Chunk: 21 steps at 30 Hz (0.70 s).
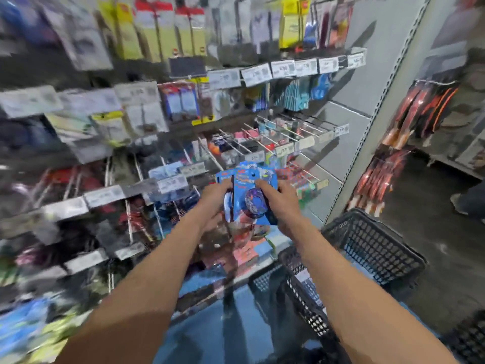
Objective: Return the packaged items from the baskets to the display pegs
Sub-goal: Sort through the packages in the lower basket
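Both hands hold a small stack of blue carded packages (248,191) with a round dark item in a blister, raised in front of the display pegs (265,139). My left hand (214,199) grips the stack's left edge. On the right side, my right hand (282,202) grips it with fingers over the front. Below and to the right sit two black mesh baskets (367,243), the nearer basket (301,285) holding some packages. The view is blurred.
Rows of pegs with hanging packaged goods and price tags (283,68) fill the wall ahead and left. A grey upright panel (378,106) ends the bay at right. Beyond it hang orange-and-black goods (420,111). A person's shoe (462,203) is at the far right.
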Available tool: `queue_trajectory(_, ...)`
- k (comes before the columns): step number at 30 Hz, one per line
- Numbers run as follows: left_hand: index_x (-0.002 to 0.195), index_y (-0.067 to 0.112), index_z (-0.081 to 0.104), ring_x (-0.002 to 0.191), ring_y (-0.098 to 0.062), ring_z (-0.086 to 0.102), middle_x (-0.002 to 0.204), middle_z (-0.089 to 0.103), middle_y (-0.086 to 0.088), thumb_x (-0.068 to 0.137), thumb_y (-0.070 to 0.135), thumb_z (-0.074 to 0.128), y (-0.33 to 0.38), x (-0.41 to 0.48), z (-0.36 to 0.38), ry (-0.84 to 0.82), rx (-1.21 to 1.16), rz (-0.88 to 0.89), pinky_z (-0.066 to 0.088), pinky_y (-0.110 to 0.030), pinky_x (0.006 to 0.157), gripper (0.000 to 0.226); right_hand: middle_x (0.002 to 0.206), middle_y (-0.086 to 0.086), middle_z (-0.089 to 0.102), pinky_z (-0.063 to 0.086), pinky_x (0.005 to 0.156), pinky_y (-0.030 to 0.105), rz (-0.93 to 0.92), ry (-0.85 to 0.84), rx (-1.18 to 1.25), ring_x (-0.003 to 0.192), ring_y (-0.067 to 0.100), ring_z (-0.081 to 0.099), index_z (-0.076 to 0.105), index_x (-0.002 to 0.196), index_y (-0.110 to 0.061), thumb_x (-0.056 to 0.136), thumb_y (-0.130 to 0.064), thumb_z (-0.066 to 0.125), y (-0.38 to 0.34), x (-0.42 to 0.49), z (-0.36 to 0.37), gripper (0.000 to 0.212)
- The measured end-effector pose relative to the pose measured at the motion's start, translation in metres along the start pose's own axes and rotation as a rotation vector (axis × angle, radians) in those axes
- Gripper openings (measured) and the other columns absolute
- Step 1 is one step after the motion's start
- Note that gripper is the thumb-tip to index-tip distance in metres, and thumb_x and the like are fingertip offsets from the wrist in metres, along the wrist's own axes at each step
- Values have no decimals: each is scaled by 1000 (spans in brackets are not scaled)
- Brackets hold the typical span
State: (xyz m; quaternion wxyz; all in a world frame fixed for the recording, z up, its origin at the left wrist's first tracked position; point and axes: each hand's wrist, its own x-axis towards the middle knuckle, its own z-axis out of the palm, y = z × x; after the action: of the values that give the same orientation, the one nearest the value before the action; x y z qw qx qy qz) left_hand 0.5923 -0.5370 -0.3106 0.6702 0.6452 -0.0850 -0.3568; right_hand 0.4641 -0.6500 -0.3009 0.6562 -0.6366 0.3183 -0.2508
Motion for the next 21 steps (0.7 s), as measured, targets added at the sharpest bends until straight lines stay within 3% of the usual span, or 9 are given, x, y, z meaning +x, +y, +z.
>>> queue_trajectory(4,111,8,72,93,-36,74,107,76,-16,86,29,63,6,-23,-70,178,5,93,59,-57,87,34,51,-13,64,45,50,16,-8,-238,-73,48,-1,59,61,68,-14,96,-14,67,1,-19,67,29)
queue_trajectory(7,106,10,68,79,-30,74,94,77,-13,97,16,61,7,-44,-117,311,-58,130,61,-43,72,13,68,-1,72,50,57,22,22,-364,-62,57,7,67,67,80,-5,95,-16,69,8,-35,114,18)
queue_trajectory(9,108,10,68,76,-28,74,92,77,-12,100,23,61,2,-53,-144,373,-67,88,60,-39,66,17,74,4,71,50,57,22,32,-427,-71,60,9,68,68,90,-2,94,-21,71,11,-45,137,19)
queue_trajectory(13,102,9,76,90,-37,75,98,78,-14,95,40,68,-6,-68,-190,399,-102,60,58,-58,88,33,58,-8,64,44,48,15,41,-524,-134,50,3,61,64,82,-6,96,-24,68,11,-63,173,23)
queue_trajectory(16,105,5,75,94,-42,73,102,76,-20,97,36,66,3,-85,-209,341,-99,104,58,-59,88,34,59,-4,65,44,47,19,54,-527,-97,51,10,60,63,75,-11,95,-26,69,5,-72,194,26)
queue_trajectory(19,115,5,71,94,-43,73,105,76,-20,94,45,66,8,-90,-237,355,-102,150,57,-63,87,45,40,-10,53,36,35,15,62,-539,-63,33,1,49,53,71,-12,99,-20,64,-10,-85,220,31)
queue_trajectory(21,111,5,71,93,-46,73,104,75,-23,96,40,63,7,-89,-262,377,-146,199,56,-66,85,39,42,-8,57,38,35,15,76,-563,-54,33,1,51,55,78,-10,99,-21,64,-18,-95,240,25)
